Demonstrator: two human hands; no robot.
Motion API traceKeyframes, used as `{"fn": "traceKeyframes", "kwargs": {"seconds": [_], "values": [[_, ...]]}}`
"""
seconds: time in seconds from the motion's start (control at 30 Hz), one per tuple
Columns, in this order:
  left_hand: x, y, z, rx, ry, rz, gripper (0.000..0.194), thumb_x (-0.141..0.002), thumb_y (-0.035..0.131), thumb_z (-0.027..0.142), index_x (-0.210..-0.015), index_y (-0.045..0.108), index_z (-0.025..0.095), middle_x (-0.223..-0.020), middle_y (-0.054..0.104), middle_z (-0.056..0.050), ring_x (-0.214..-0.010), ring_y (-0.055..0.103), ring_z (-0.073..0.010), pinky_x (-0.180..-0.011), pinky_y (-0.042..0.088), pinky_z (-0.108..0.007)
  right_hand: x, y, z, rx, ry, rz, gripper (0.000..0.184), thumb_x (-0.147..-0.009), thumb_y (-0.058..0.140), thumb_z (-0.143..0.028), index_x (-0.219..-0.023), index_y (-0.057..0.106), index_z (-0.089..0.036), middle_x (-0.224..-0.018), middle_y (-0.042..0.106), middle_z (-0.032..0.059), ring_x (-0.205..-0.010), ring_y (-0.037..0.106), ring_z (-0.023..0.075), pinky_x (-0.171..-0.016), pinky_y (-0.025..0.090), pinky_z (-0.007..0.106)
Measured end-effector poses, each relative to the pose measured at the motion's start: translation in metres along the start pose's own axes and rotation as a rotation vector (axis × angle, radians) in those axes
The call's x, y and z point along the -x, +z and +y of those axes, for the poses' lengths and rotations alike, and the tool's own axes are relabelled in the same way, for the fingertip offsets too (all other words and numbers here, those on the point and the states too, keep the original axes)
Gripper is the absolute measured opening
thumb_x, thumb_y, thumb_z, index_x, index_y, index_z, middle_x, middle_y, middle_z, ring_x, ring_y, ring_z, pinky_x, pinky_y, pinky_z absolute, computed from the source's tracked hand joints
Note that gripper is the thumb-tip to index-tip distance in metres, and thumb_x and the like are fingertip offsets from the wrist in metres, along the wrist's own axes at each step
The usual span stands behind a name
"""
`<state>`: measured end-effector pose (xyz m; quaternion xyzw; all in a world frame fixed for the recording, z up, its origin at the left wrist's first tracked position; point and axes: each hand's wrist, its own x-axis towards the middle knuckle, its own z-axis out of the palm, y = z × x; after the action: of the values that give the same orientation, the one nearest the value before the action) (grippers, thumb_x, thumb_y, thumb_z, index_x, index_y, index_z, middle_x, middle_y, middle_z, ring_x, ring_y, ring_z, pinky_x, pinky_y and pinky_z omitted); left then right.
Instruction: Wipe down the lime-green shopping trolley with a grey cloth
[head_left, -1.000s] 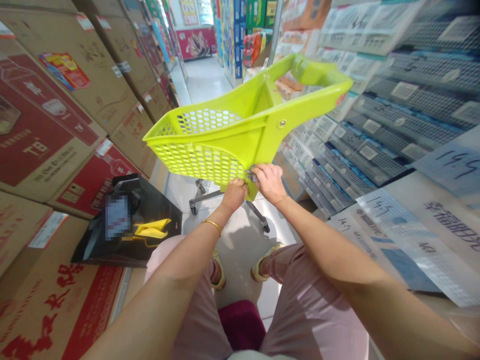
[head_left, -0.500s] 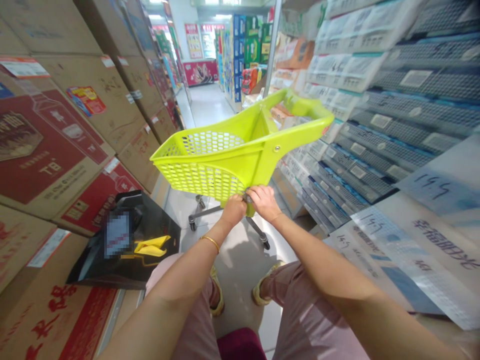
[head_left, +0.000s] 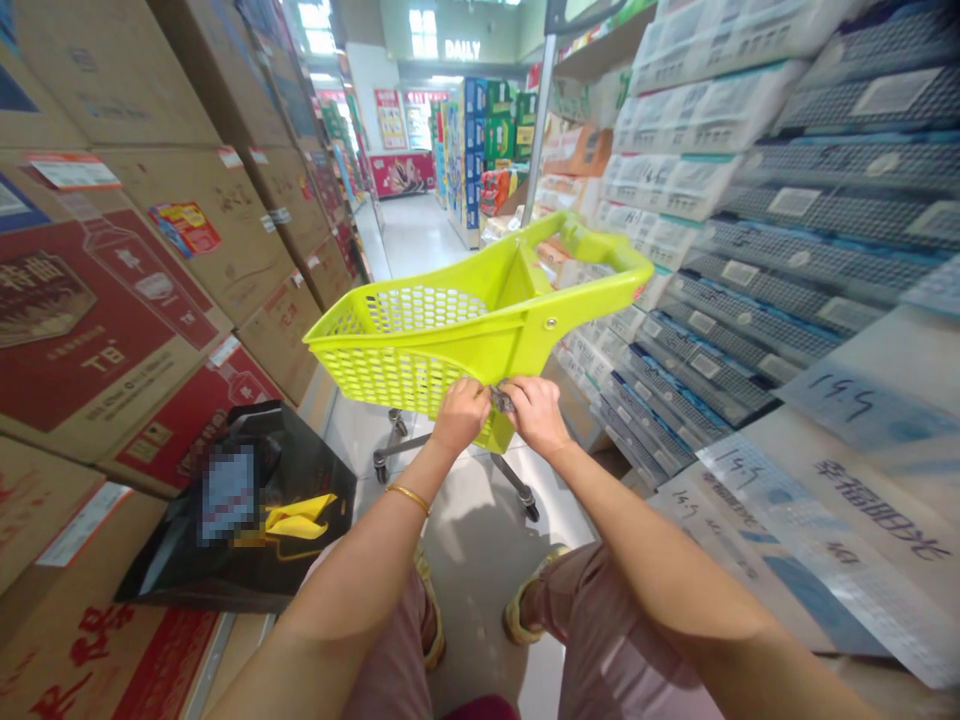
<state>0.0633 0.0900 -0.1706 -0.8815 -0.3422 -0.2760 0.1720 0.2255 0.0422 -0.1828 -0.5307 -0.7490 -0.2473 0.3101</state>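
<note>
Both hands meet in front of the lower side of a lime-green shopping cart, which has a honeycomb basket and dark wheeled legs. My right hand is closed with its fingertips on a small greyish crumpled piece, perhaps a cloth or wrapper; its kind is not clear. My left hand, with a gold bangle on the wrist, is closed right beside it, fingers curled at the piece's left edge. What lies inside the left fingers is hidden. The cart stands side-on to me, its handle to the right.
Stacked cartons wall the left side, with a black bag with a yellow ribbon leaning there. Packaged goods pile up on the right, near a metal post. Tiled floor runs down the aisle beyond the cart.
The view has tilted up slightly, so most things sit lower. My hands have moved slightly apart, and more of the greyish piece shows between them.
</note>
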Motion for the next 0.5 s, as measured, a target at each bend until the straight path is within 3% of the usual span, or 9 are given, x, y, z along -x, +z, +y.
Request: {"fn": "traceKeyframes", "kwargs": {"seconds": [0.1,0.23,0.5], "values": [[-0.002,0.0,-0.003,-0.015,0.019,-0.027,0.026,-0.091,0.038,0.026,-0.092,0.063,0.017,-0.084,0.059,-0.008,-0.082,0.051,-0.0199,-0.074,0.038,-0.033,0.009,0.009,-0.004,0.013,-0.056,-0.06,0.026,-0.083,0.052,-0.02,-0.108,0.059,-0.02,-0.105,0.061,0.0071,-0.1,0.044,0.0198,-0.086,0.028,0.033],[-0.005,-0.003,-0.004,-0.003,0.025,-0.064,0.027,-0.092,0.037,0.026,-0.089,0.063,0.017,-0.082,0.059,-0.007,-0.081,0.051,-0.0193,-0.074,0.038,-0.033,0.007,0.013,-0.008,0.036,-0.096,-0.042,0.023,-0.083,0.052,-0.02,-0.105,0.06,-0.019,-0.103,0.063,0.0065,-0.097,0.045,0.0192,-0.085,0.028,0.033],[-0.012,-0.012,-0.005,0.049,0.004,-0.161,0.028,-0.091,0.038,0.026,-0.085,0.064,0.016,-0.083,0.059,-0.008,-0.084,0.05,-0.0201,-0.076,0.039,-0.034,-0.037,-0.018,0.0,0.041,0.077,0.219,0.026,-0.081,0.049,-0.022,-0.105,0.059,-0.02,-0.103,0.059,0.0076,-0.099,0.045,0.0207,-0.086,0.03,0.034]]}}
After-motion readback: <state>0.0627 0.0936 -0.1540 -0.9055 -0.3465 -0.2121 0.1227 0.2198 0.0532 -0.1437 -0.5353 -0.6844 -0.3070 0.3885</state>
